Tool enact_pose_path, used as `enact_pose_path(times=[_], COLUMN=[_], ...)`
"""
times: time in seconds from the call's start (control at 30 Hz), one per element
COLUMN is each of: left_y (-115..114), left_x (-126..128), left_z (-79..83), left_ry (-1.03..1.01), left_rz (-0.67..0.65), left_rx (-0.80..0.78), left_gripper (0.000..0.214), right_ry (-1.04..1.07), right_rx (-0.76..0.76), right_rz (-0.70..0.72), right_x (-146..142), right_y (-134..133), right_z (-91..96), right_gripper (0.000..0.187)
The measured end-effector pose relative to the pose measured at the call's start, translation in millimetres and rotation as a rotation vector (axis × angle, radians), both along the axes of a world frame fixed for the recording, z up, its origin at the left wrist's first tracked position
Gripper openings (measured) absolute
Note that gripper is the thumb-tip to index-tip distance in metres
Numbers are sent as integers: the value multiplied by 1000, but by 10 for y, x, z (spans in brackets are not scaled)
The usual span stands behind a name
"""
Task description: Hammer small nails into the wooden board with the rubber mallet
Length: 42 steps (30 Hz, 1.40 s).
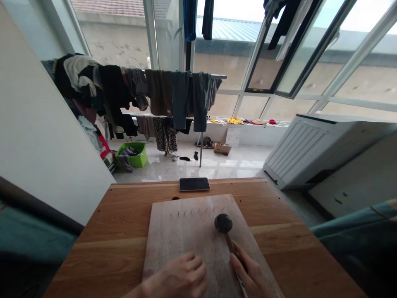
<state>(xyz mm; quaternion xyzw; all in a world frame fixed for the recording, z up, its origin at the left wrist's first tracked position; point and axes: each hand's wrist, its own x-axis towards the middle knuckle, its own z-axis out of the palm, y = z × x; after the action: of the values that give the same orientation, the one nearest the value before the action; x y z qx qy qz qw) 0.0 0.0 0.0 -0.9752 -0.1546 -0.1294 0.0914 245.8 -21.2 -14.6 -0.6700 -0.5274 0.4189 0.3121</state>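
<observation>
A mallet (pixel 223 224) with a round dark head and a wooden handle is gripped in my right hand (pixel 248 270), its head over the right part of the wooden board (pixel 198 236). My left hand (pixel 182 275) is over the board's near left part with its fingers curled together; what they hold, if anything, is hidden. Several thin nails (pixel 191 212) stand in a row along the board's far part, some of them leaning. Small dark marks show on the board just beyond my left hand.
The board lies on a wooden table (pixel 108 231). Beyond it, a phone (pixel 194 184) and a small dark round object (pixel 175 198) rest near the far edge. Further off are a clothes rack (pixel 201 153) hung with clothes, a green basket (pixel 141 155) and a white cabinet (pixel 297 145).
</observation>
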Motion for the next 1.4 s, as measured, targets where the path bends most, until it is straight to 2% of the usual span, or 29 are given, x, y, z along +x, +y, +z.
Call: enact_pose_path(times=[0.13, 0.2, 0.23, 0.3, 0.43, 0.53, 0.63, 0.67, 0.73, 0.83, 0.97, 1.13, 1.27, 1.4], left_y=[-80, -115, -126, -132, -38, 152, 402, 482, 618, 741, 775, 738, 722, 730], left_x=[80, 120, 138, 163, 90, -149, -469, -564, -707, -786, -772, -783, -777, -759], left_z=[-137, -209, -230, -228, -106, -64, -124, -153, -205, -244, -247, -256, -281, -320], left_ry=[12, 14, 7, -28, -115, -307, -658, -746, -873, -970, -952, -888, -842, -847], left_rz=[-61, -72, -68, -59, 24, 228, 568, 663, 765, 772, 752, 746, 720, 707], left_rx=[128, 151, 144, 118, 4, -241, -497, -555, -631, -668, -647, -519, -502, -519], left_gripper=[10, 5, 10, 15, 8, 12, 17, 15, 14, 18, 19, 17, 16, 16], right_ry=[60, 92, 108, 129, 130, 144, 161, 156, 141, 120, 80, 24, 149, 278], right_rx=[-46, -51, -43, -34, -71, -83, -86, -79, -78, -119, -143, -29, -45, 4], right_rz=[-5, 1, 5, 5, -31, -38, -26, -30, -31, 0, -1, -82, -22, -55], right_x=[-16, -8, -3, 2, 7, 8, 1, -2, -9, -5, 24, 68, -51, -282], right_y=[-13, -18, -19, -19, -25, -29, -24, -21, -18, -21, -41, -58, -60, -29], right_z=[12, 4, -4, -22, -11, 38, 69, 73, 80, 97, 76, -40, -116, -174], right_gripper=[72, 72, 73, 74, 73, 70, 68, 69, 70, 70, 71, 68, 73, 74])
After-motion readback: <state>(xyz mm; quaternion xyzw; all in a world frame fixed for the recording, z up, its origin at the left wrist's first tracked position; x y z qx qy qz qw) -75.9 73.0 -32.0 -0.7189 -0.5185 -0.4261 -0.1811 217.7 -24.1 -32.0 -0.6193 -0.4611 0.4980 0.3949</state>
